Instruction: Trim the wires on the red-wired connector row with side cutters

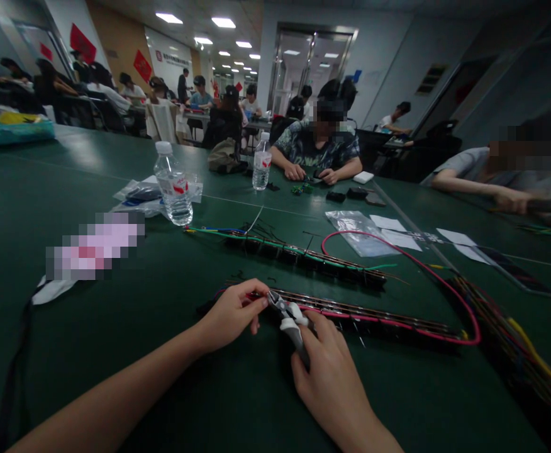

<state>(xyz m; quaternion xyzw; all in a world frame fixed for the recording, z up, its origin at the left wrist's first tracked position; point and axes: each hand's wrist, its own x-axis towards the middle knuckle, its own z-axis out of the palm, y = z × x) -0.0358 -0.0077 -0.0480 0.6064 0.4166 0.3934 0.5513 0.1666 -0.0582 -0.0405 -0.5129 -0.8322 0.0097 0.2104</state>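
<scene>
While right hand [328, 352] grips pliers [290, 326], left hand [235, 313] seemingly touches them.

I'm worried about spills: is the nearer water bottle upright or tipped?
Upright: the nearer water bottle stands on its base, white cap on top.

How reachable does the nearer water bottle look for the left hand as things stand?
Probably yes: nothing tall stands between the left hand and the nearer water bottle; only thin wire ends lie by its base. The hand would likely leave the pliers first.
</scene>
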